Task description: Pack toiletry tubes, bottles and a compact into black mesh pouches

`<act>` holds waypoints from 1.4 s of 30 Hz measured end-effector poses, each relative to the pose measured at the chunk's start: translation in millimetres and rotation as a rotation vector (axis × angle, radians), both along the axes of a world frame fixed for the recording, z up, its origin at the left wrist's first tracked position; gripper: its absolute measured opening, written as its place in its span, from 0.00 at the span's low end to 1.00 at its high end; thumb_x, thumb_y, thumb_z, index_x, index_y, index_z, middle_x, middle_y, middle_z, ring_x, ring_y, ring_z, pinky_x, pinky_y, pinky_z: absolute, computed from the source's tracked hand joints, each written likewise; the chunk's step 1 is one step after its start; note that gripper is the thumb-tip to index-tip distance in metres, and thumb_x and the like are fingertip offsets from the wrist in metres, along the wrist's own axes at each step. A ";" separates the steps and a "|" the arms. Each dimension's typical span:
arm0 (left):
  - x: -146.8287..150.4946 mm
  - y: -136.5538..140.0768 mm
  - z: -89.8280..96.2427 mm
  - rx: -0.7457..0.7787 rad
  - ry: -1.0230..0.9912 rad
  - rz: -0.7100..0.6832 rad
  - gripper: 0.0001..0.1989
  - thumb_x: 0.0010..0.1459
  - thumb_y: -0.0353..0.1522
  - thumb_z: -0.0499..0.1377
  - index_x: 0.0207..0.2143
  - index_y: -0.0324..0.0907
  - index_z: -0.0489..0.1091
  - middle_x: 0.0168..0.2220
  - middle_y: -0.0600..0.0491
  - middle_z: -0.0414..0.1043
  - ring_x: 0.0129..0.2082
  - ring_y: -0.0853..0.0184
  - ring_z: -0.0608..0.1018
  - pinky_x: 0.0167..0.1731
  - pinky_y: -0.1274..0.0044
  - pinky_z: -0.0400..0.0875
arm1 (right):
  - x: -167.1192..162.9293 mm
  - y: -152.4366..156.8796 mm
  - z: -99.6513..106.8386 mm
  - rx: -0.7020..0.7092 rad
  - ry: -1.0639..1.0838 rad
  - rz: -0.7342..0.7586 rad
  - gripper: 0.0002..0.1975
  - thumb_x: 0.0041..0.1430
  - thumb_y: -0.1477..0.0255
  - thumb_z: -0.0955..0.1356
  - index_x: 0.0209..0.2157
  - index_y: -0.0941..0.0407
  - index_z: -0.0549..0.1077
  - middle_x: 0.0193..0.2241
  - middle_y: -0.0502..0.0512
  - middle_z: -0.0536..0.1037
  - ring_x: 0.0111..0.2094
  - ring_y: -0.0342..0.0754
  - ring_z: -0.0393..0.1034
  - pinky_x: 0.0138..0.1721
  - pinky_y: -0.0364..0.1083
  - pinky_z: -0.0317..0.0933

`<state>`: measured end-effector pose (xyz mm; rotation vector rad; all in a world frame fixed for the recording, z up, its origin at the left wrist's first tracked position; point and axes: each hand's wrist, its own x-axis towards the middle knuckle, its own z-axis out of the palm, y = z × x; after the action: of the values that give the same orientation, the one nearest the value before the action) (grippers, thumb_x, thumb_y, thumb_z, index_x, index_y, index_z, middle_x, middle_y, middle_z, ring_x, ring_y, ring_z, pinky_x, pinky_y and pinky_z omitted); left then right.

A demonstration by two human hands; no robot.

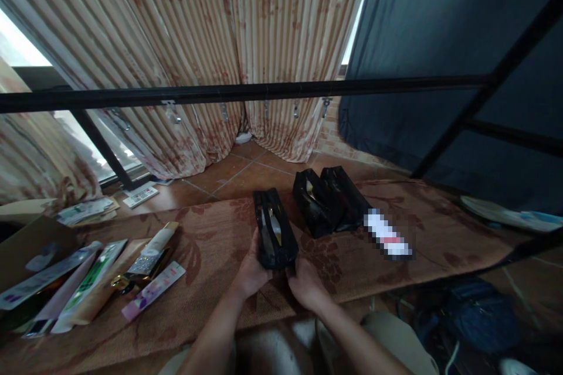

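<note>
Both hands are on a black pouch (288, 240) with a long opening in its top, through which something pale and yellowish shows. My left hand (253, 272) grips its near left side, the fingers partly hidden beneath it. At the near right corner my right hand (305, 287) is closed on the pouch, its fingertips out of sight. The pouch sits at the middle of a brown patterned cloth (211, 258). Just to the right lie two similar black pouches, a nearer one (308, 211) with a like opening and another (347, 196) touching it.
Several tubes (94, 281), a gold-capped bottle (143, 266) and a pink-and-white box (153, 290) lie at left beside a cardboard box (37, 246). A pixelated flat object (389, 234) lies right of the pouches. A black metal rail (264, 91) with clips crosses beyond the cloth.
</note>
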<state>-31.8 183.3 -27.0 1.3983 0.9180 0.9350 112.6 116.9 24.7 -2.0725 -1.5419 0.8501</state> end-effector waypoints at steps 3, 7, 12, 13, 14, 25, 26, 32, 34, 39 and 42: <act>-0.9 2.0 -2.3 0.016 0.071 0.027 0.64 0.32 0.26 0.74 0.68 0.47 0.42 0.52 0.48 0.72 0.54 0.56 0.73 0.59 0.61 0.64 | 0.4 0.5 -0.9 -0.002 -0.015 -0.001 0.14 0.57 0.81 0.62 0.45 0.61 0.72 0.45 0.65 0.78 0.49 0.52 0.72 0.48 0.44 0.60; 0.4 2.1 -2.5 0.023 0.101 0.052 0.64 0.30 0.24 0.73 0.67 0.49 0.44 0.53 0.49 0.72 0.54 0.57 0.74 0.58 0.63 0.65 | 1.9 1.2 -3.6 -0.029 -0.051 0.007 0.13 0.59 0.79 0.62 0.44 0.62 0.73 0.43 0.66 0.79 0.48 0.54 0.73 0.47 0.46 0.60; 2.0 -2.1 2.8 0.089 0.209 0.095 0.59 0.33 0.24 0.71 0.67 0.47 0.48 0.52 0.50 0.73 0.52 0.58 0.75 0.56 0.66 0.67 | 1.3 0.2 -3.2 0.016 -0.058 0.015 0.16 0.58 0.80 0.62 0.48 0.63 0.71 0.45 0.66 0.78 0.48 0.54 0.73 0.47 0.45 0.61; 1.9 -3.0 3.6 0.102 0.244 0.101 0.57 0.34 0.25 0.70 0.66 0.46 0.48 0.52 0.49 0.73 0.52 0.58 0.76 0.55 0.66 0.68 | 0.8 0.0 -2.7 0.020 -0.064 0.014 0.16 0.58 0.80 0.62 0.48 0.63 0.71 0.44 0.66 0.78 0.48 0.54 0.73 0.47 0.45 0.61; 1.8 -3.7 4.1 0.114 0.276 0.107 0.56 0.35 0.25 0.70 0.66 0.46 0.49 0.51 0.49 0.73 0.51 0.58 0.76 0.54 0.66 0.68 | 0.2 -0.2 -2.2 0.022 -0.069 0.015 0.16 0.58 0.81 0.62 0.47 0.62 0.72 0.44 0.66 0.79 0.48 0.54 0.73 0.47 0.45 0.61; 3.7 -2.8 8.8 0.181 0.335 0.101 0.51 0.40 0.29 0.69 0.65 0.45 0.50 0.43 0.52 0.77 0.41 0.60 0.80 0.45 0.69 0.73 | -1.2 0.2 -0.8 0.034 -0.013 0.013 0.21 0.54 0.82 0.64 0.52 0.63 0.68 0.47 0.66 0.77 0.50 0.54 0.72 0.49 0.46 0.61; 3.7 -2.6 9.4 0.185 0.350 0.105 0.50 0.40 0.29 0.68 0.65 0.44 0.51 0.42 0.52 0.77 0.41 0.61 0.80 0.44 0.69 0.74 | -1.1 0.1 -0.6 0.034 -0.004 0.007 0.22 0.54 0.82 0.64 0.53 0.63 0.67 0.47 0.66 0.77 0.50 0.54 0.72 0.49 0.46 0.61; 3.6 -2.8 13.9 0.231 0.448 0.107 0.35 0.42 0.28 0.64 0.56 0.41 0.63 0.41 0.52 0.77 0.39 0.62 0.79 0.43 0.71 0.73 | 0.1 -0.5 -2.2 0.029 0.021 0.008 0.23 0.54 0.81 0.64 0.54 0.63 0.65 0.46 0.66 0.77 0.50 0.55 0.72 0.49 0.47 0.62; 3.8 -3.1 15.7 0.239 0.469 0.101 0.30 0.43 0.28 0.63 0.52 0.41 0.66 0.42 0.52 0.76 0.39 0.62 0.79 0.43 0.71 0.73 | 0.5 -0.8 -1.8 0.030 0.021 0.014 0.24 0.55 0.81 0.64 0.55 0.63 0.64 0.47 0.66 0.77 0.51 0.55 0.72 0.50 0.47 0.61; 4.0 -2.9 16.6 0.232 0.472 0.076 0.28 0.42 0.30 0.65 0.49 0.41 0.67 0.43 0.52 0.76 0.42 0.61 0.79 0.43 0.72 0.74 | 0.9 -0.8 0.3 0.014 -0.002 0.024 0.22 0.56 0.80 0.64 0.54 0.63 0.65 0.48 0.66 0.77 0.50 0.55 0.72 0.49 0.47 0.61; 3.9 -3.2 17.1 0.225 0.496 0.091 0.27 0.41 0.31 0.66 0.47 0.41 0.68 0.43 0.51 0.76 0.43 0.60 0.78 0.44 0.70 0.73 | 0.4 -0.3 -0.3 0.004 -0.023 0.032 0.21 0.57 0.80 0.63 0.54 0.64 0.65 0.46 0.67 0.77 0.50 0.56 0.72 0.48 0.47 0.61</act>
<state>-27.8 180.1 -9.9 1.8407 1.2826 0.7872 113.0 116.6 24.4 -2.0668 -1.5918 0.8361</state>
